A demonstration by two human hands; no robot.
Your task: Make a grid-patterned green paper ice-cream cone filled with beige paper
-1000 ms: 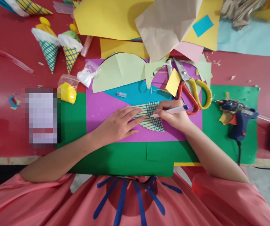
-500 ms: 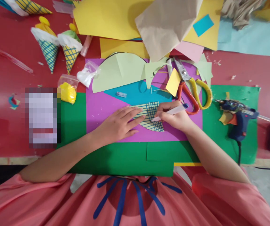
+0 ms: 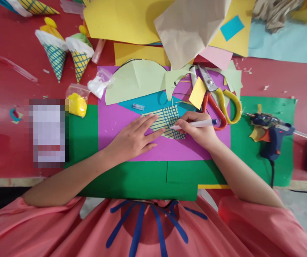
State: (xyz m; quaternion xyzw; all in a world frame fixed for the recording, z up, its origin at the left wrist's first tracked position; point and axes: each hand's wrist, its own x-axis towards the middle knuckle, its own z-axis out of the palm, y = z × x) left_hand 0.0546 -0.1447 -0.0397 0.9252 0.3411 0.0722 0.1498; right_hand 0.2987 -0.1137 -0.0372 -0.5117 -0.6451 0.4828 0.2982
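Note:
My left hand lies flat with its fingers stretched out, pressing down a pale yellow paper piece covered with a blue grid. That piece rests on a purple sheet. My right hand is closed round a white marker pen with a blue end. The pen's tip touches the lower right part of the grid piece. A small clear pen cap lies on blue paper just above the piece.
Orange and yellow scissors lie right of the pen. A blue glue gun sits on green paper at right. Two paper cones, a yellow lump in a bag, and stacked yellow and brown paper lie behind.
The grid piece has been turned and shifted slightly up under my left hand. My right hand has swung the pen to lie more level, its tip lower on the piece.

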